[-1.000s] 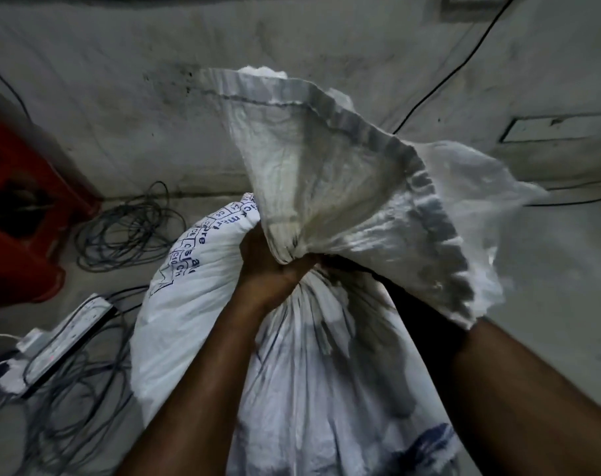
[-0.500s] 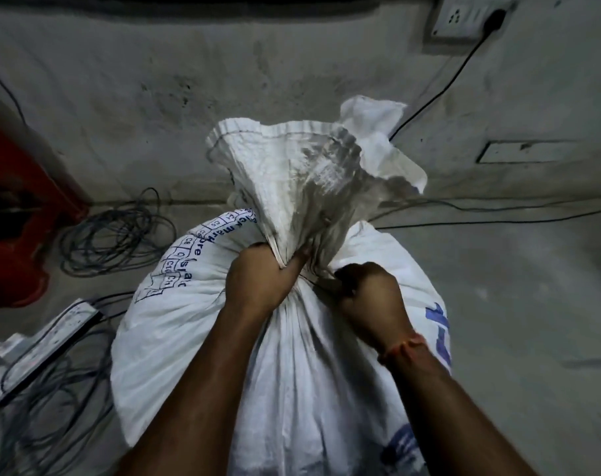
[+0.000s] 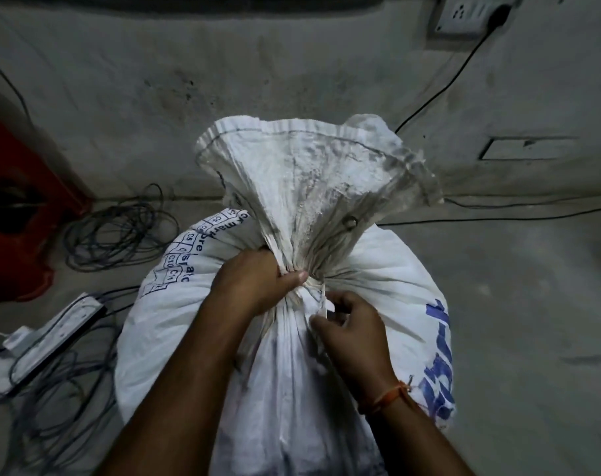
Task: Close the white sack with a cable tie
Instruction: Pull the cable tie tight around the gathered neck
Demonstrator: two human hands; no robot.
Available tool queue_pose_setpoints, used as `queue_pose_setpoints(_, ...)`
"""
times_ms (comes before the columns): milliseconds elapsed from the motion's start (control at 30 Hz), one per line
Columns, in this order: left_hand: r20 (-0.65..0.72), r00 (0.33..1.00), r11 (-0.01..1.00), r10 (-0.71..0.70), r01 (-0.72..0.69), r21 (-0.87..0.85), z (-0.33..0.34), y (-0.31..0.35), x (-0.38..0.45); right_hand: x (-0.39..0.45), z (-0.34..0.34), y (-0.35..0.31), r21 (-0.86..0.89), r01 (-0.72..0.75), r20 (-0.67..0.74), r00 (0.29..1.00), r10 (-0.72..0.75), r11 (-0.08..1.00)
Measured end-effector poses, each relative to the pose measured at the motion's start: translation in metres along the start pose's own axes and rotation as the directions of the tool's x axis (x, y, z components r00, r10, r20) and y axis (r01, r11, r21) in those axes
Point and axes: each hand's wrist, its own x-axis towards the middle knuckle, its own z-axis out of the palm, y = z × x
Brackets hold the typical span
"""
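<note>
A full white woven sack (image 3: pixel 388 290) with blue print stands on the floor below me, its top gathered into a neck that fans out above. My left hand (image 3: pixel 254 283) is clenched around that neck from the left. Just right of it, my right hand (image 3: pixel 350 324) pinches a thin pale cable tie (image 3: pixel 323 300) that hangs down from the neck. How far the tie runs around the neck is hidden by the folds and my left hand.
A red plastic stool (image 3: pixel 14 207) stands at the left. Coiled dark cables (image 3: pixel 117 231) and a white power strip (image 3: pixel 51 334) lie on the floor left of the sack. A wall socket (image 3: pixel 463 15) with a black cord is at the top right.
The sack's mouth has dropped from in front of the camera and been bunched into a tight neck. My right hand came out from behind the fabric and took the tie at the neck.
</note>
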Motion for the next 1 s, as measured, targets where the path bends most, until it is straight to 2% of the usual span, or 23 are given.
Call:
queue_pose_setpoints(100,-0.009,1.0,1.0,0.012,-0.012,-0.017,-0.002,-0.008,-0.019,-0.002,0.001,0.004,0.033,0.015,0.03,0.999,-0.016,0.999)
queue_pose_setpoints(233,-0.203,0.973,0.994,-0.11,0.113,0.006,0.009,-0.012,-0.052,0.001,-0.002,0.008,0.067,0.014,0.049,0.999,-0.017,0.998)
queue_pose_setpoints(333,-0.249,0.951,0.98,-0.184,0.16,-0.117,0.018,-0.006,-0.074,0.001,-0.003,0.008,0.108,0.01,0.055,0.998,-0.016,0.994)
queue_pose_setpoints(400,-0.222,0.937,0.937,-0.27,0.203,-0.284,0.03,-0.001,-0.088,-0.002,-0.004,0.008,0.122,0.006,0.076,0.997,-0.015,0.993)
queue_pose_setpoints(433,-0.187,0.925,0.869,-0.33,0.22,-0.444,0.036,-0.001,-0.093,-0.002,-0.003,0.01,0.131,0.004,0.085,0.996,-0.015,0.991)
queue_pose_setpoints(500,-0.075,0.899,0.61,-0.432,0.23,-0.758,0.05,0.0,-0.097,-0.002,-0.002,0.014,0.166,0.017,0.112,0.993,-0.036,0.986)
queue_pose_setpoints(533,-0.018,0.896,0.499,-0.444,0.231,-0.835,0.056,0.001,-0.097,-0.002,-0.002,0.016,0.183,0.029,0.121,0.991,-0.052,0.983)
queue_pose_setpoints(633,0.034,0.933,0.364,-0.358,0.173,-0.915,0.078,-0.002,-0.091,0.001,-0.004,0.018,0.247,0.039,0.138,0.988,-0.075,0.968)
queue_pose_setpoints(700,0.027,0.949,0.317,-0.314,0.132,-0.939,0.09,0.002,-0.083,0.001,-0.007,0.015,0.291,0.072,0.173,0.977,-0.126,0.954)
queue_pose_setpoints(767,-0.006,0.946,0.255,-0.324,0.081,-0.964,0.097,0.006,-0.07,0.003,-0.009,0.013,0.302,0.088,0.176,0.973,-0.147,0.949)
queue_pose_setpoints(833,-0.019,0.936,0.114,-0.352,0.022,-0.993,0.096,0.014,-0.059,0.004,-0.009,0.012,0.332,0.07,0.18,0.974,-0.136,0.941)
queue_pose_setpoints(900,-0.028,0.914,-0.002,-0.404,-0.032,-0.999,0.097,0.018,-0.051,0.003,-0.01,0.009,0.365,0.019,0.226,0.968,-0.109,0.931)
queue_pose_setpoints(1000,-0.021,0.886,-0.12,-0.463,-0.086,-0.989,0.101,0.022,-0.044,0.003,-0.012,0.007,0.417,-0.036,0.317,0.942,-0.108,0.908)
